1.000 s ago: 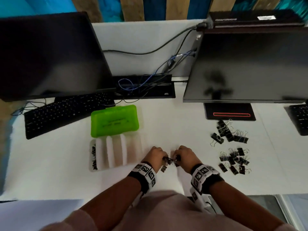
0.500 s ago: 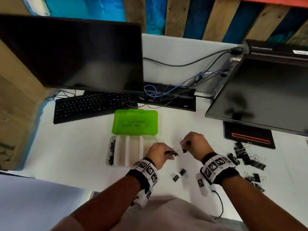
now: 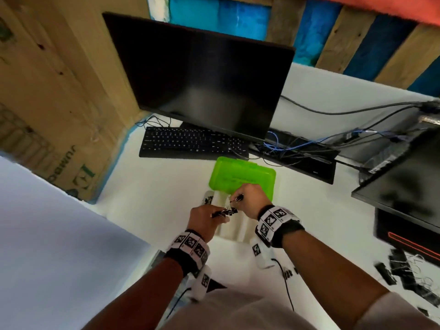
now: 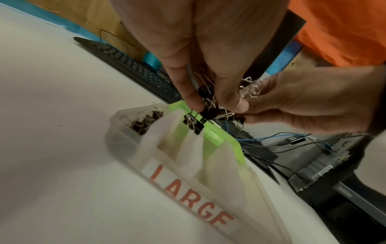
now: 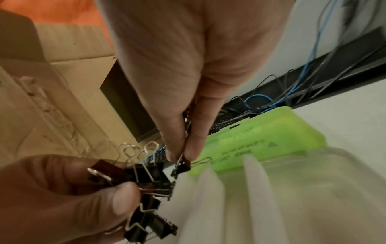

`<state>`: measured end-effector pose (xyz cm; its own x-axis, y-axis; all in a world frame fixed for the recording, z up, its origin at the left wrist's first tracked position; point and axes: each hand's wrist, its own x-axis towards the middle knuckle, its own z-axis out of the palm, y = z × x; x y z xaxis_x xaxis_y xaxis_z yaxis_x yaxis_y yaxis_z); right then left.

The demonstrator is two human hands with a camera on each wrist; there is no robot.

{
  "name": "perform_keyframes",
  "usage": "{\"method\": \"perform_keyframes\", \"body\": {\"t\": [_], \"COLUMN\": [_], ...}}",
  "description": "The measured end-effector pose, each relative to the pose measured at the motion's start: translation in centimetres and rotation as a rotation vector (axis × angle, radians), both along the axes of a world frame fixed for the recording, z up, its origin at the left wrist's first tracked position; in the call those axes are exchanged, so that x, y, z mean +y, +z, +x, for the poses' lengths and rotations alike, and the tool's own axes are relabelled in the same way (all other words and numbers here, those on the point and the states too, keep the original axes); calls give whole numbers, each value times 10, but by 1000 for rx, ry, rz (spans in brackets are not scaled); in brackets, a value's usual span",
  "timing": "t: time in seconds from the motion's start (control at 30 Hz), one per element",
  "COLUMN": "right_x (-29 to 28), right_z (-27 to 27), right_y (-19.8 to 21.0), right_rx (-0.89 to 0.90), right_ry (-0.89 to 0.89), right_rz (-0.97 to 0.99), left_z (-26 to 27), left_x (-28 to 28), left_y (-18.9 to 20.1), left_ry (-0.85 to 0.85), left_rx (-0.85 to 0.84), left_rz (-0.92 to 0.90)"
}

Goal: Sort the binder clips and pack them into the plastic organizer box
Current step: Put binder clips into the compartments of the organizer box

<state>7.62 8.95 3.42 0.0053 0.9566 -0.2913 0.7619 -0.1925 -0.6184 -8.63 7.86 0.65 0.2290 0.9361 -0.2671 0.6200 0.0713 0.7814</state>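
The plastic organizer box (image 3: 232, 228) lies open on the white desk, its green lid (image 3: 242, 177) folded back. Its leftmost compartment (image 4: 144, 120) holds several black binder clips, and a front label (image 4: 188, 194) reads LARGE. My left hand (image 3: 220, 216) hovers over the box and grips a bunch of black clips (image 5: 150, 181). Just beyond it, my right hand (image 3: 234, 200) pinches one small clip (image 5: 181, 166) by its wire handle above the dividers. A loose pile of clips (image 3: 400, 275) lies on the desk at the far right.
A black keyboard (image 3: 190, 142) and a dark monitor (image 3: 204, 75) stand behind the box. Tangled cables (image 3: 297, 144) run along the back. A second monitor (image 3: 404, 186) sits at the right and a cardboard box (image 3: 47, 103) at the left.
Both hands have carried their clips from the bare desk in front of me up and left over the organizer box. The head view has swung left.
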Motion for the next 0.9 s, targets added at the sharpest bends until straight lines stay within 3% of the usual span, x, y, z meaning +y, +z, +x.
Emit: {"method": "perform_keyframes", "body": {"t": [0.33,0.67,0.9], "right_x": [17,20,20], "right_z": [-21,-33,-29], "right_y": [-16,-21,-24], "right_rx": [20,69,31], "right_ry": [-97,-103,-79], "right_rz": [-77,-112,-105], "left_z": [-6,-9,-6], "left_x": [-3,-3,-4], "left_y": [-23,-32,-34], "left_ry": [61,79,-57], "left_rx": [-49,-32,-28], "left_rz": [-56,79,95]}}
